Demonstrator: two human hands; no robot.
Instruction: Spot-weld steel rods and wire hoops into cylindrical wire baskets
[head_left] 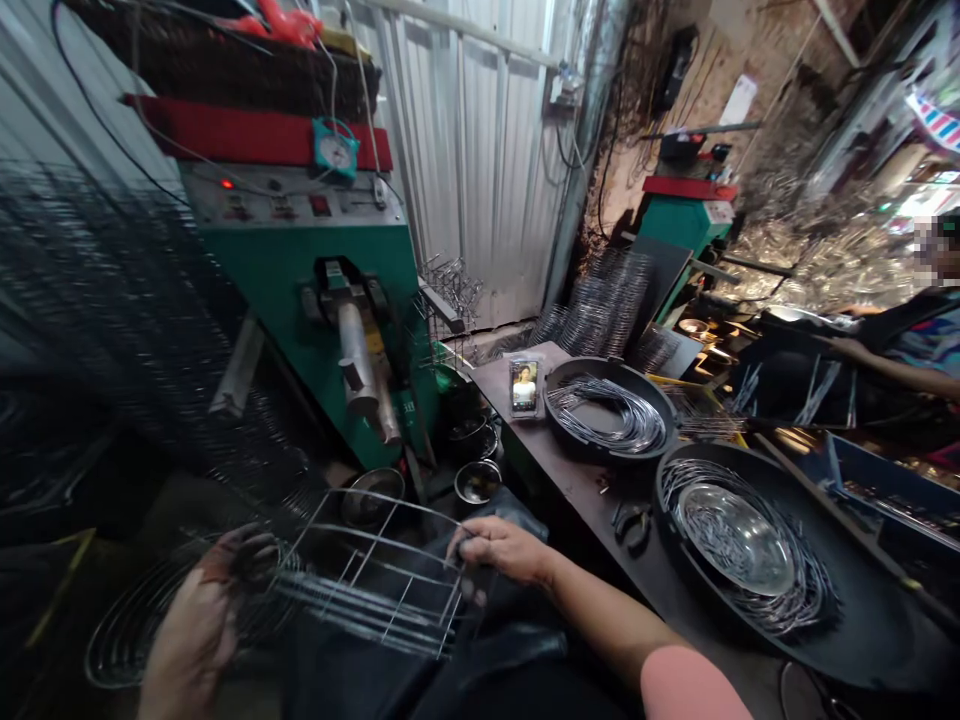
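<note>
no readable text or labels

Left hand, right hand, both curled

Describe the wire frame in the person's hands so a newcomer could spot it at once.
Start at the green machine. Below it, a wire frame is held between the left hand and right hand. Unlike the loose wire hoops in the black pan, its straight rods cross curved ones in a grid.
</note>
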